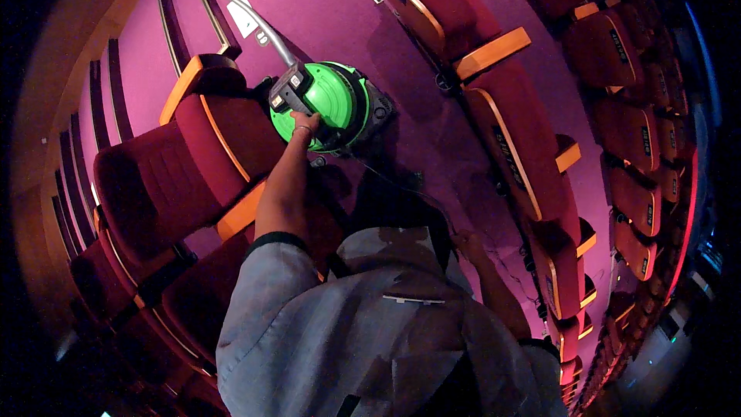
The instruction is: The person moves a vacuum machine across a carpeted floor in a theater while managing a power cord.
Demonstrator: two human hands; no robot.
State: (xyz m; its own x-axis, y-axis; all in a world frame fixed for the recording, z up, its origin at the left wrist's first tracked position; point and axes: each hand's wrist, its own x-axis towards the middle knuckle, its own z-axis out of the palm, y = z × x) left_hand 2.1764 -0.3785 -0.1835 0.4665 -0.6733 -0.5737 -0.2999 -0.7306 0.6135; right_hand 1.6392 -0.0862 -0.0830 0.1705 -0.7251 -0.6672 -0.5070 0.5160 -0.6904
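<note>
A green and black canister vacuum cleaner [333, 95] stands on the purple carpet between two rows of seats. My left hand [305, 123] is closed around the black handle on its top. From that top a grey ribbed hose [255, 14] curves up to the upper left. A thin dark power cord [399, 184] runs from the vacuum cleaner towards my right hand [465, 243], which is low at my right side in dim light. The fingers there appear closed on the cord, and more of it trails down along the floor beyond.
Red upholstered seats [220, 139] with wooden armrests [240, 211] are close on the left. Another seat row [509, 156] curves along the right. Carpeted steps [136, 75] with dark edges lie at upper left. A white sheet [242, 16] is on the floor beside the hose.
</note>
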